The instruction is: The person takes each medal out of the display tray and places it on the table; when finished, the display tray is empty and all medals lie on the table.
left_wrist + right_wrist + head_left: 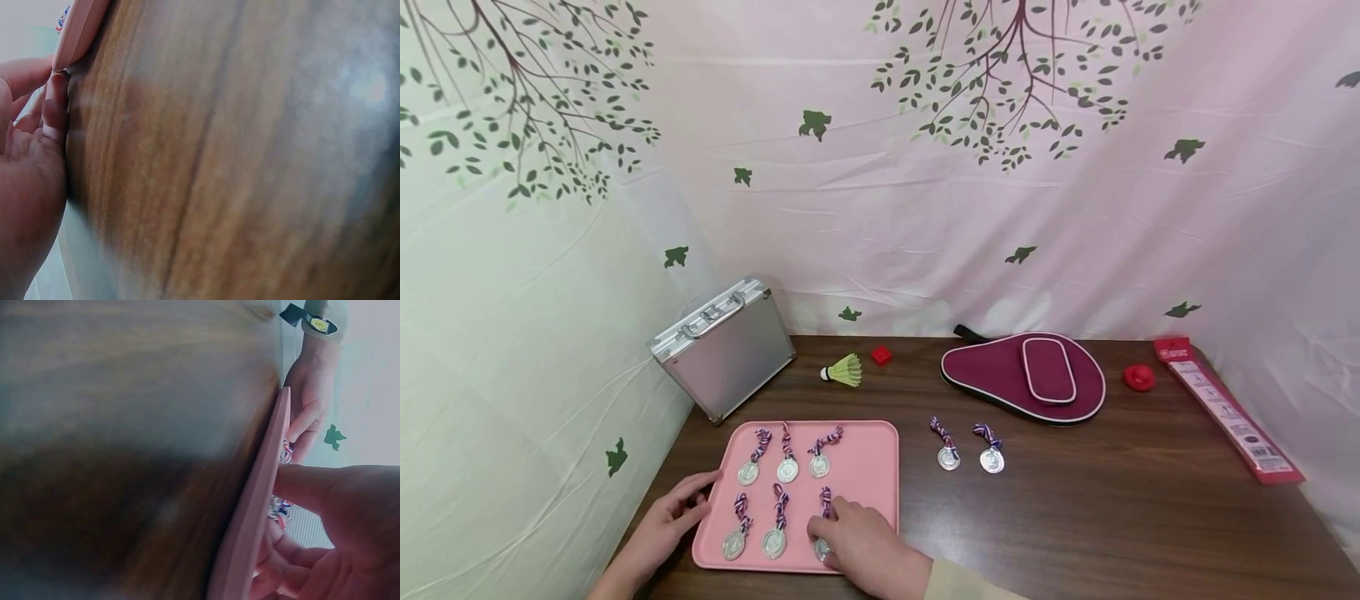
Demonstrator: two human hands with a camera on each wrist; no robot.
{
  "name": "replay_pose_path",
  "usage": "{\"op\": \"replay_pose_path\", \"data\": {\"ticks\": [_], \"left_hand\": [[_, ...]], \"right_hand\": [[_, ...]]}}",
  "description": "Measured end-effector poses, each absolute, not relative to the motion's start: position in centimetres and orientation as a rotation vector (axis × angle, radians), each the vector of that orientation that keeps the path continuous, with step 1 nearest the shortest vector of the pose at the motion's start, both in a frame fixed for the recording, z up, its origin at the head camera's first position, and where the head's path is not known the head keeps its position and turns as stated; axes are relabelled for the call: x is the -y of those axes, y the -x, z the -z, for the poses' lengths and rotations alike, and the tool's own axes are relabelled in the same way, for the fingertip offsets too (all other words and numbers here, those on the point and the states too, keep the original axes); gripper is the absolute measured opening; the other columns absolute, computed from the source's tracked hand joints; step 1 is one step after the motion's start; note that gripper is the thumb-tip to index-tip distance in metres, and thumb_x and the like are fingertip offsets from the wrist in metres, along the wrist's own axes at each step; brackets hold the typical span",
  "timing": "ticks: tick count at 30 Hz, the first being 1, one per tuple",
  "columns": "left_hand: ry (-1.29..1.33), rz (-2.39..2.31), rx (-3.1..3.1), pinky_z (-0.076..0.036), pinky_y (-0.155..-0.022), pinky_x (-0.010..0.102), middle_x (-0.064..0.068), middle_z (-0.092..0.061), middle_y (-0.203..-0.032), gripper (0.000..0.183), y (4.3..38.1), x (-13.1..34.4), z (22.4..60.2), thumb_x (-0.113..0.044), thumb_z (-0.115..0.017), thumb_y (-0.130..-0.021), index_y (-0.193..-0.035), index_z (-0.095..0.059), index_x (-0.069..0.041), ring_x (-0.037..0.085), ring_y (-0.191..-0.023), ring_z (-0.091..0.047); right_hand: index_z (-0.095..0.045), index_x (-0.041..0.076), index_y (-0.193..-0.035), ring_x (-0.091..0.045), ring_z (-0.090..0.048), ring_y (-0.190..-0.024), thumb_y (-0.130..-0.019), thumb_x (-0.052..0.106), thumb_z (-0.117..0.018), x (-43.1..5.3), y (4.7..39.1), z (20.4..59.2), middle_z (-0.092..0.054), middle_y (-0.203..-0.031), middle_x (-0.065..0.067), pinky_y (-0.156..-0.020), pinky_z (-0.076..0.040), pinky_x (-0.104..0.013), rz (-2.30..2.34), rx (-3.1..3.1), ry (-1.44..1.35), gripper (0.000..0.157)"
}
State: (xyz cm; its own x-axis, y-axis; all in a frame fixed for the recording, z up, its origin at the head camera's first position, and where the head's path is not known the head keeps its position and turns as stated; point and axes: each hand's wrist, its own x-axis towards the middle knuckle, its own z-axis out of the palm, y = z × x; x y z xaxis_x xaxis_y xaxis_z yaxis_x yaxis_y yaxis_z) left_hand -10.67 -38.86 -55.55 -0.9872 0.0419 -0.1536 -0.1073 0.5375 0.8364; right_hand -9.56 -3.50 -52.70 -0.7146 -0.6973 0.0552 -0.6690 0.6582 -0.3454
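Observation:
Several silver medals with knotted striped ribbons lie in two rows on a pink tray [865, 500]. In the front row, my right hand [865, 542] pinches the rightmost medal [822, 548] low over the tray, its fingers covering part of the disc. That medal's ribbon points away toward the back. My left hand [666, 521] holds the tray's left rim; its fingertips [57, 87] sit right at the edge in the left wrist view. Beside the tray on the right are two more medals, one nearer [948, 457] and one farther right [992, 460].
A silver case [730, 354] stands behind the tray at left. Along the back are a yellow shuttlecock [844, 371], a red block [882, 356], a maroon paddle cover [1000, 375], a small red object [1139, 377] and a long red package [1232, 417]. Printed cloth [887, 225] encloses the wooden table [1075, 517].

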Motion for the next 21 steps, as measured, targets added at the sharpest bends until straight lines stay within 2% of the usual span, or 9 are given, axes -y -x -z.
{"op": "replay_pose_path", "data": {"ticks": [6,11,17,21], "left_hand": [[0.050,-1.446,-2.616,-0.040,-0.073,0.025,0.004,-0.051,-0.124,0.042,10.6,38.9,55.5,-0.026,-0.064,-0.090,-0.132,-0.056,-0.024,0.016,-0.096,-0.048],[0.049,-1.445,-2.623,-0.040,-0.073,0.025,0.004,-0.051,-0.123,0.041,10.6,38.9,55.5,-0.026,-0.064,-0.090,-0.131,-0.057,-0.024,0.015,-0.095,-0.048],[0.046,-1.441,-2.626,-0.040,-0.073,0.025,0.004,-0.051,-0.123,0.041,10.6,38.8,55.4,-0.026,-0.064,-0.091,-0.131,-0.057,-0.024,0.016,-0.096,-0.048],[0.047,-1.442,-2.623,-0.040,-0.073,0.025,0.004,-0.051,-0.123,0.041,10.6,38.8,55.4,-0.025,-0.064,-0.091,-0.131,-0.057,-0.023,0.016,-0.096,-0.048]], "right_hand": [[-0.066,0.027,-0.099,0.000,-0.047,-0.073,-0.078,0.023,-0.078,3.4,9.8,52.9,-0.053,-0.086,0.012,-0.068,-0.041,-0.019,0.664,-2.756,1.217,0.025],[-0.067,0.024,-0.097,0.003,-0.046,-0.076,-0.075,0.016,-0.079,3.1,10.0,53.1,-0.056,-0.089,0.014,-0.071,-0.039,-0.014,0.819,-2.706,1.270,0.027],[-0.070,0.021,-0.100,0.006,-0.044,-0.070,-0.072,0.009,-0.080,2.1,10.7,52.6,-0.056,-0.081,0.015,-0.065,-0.037,-0.011,1.074,-2.531,1.298,0.031],[-0.069,0.017,-0.106,0.003,-0.051,-0.067,-0.075,0.007,-0.080,0.5,11.4,52.6,-0.058,-0.080,0.009,-0.059,-0.043,-0.012,1.264,-2.362,1.249,0.034]]}}
